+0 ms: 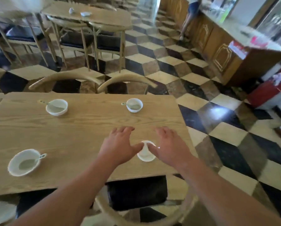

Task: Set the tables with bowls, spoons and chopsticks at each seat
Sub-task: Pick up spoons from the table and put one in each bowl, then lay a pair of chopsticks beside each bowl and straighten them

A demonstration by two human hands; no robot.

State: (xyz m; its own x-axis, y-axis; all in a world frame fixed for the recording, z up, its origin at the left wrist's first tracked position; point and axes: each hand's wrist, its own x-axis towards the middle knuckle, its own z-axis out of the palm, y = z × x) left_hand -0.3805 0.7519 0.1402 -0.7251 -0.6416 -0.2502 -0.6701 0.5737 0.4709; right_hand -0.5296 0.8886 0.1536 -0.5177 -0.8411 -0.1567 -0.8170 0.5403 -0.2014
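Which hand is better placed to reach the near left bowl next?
Left, probably. The left hand is nearer the near left bowl; the right hand lies beyond the small bowl between the thumbs and must cross it.

Cube-pattern tiled floor in cream, black and brown throughout. Mid-scene, curved wooden left chair back just beside right chair back. Bottom centre, black-seated near chair with a pale wooden frame. Far left, more wooden far chairs with dark cushions. Long wooden counter far right, with a red-and-white box on its near end. Red cabinet at right edge. Person standing at the counter, far. Windows beyond, blurred.
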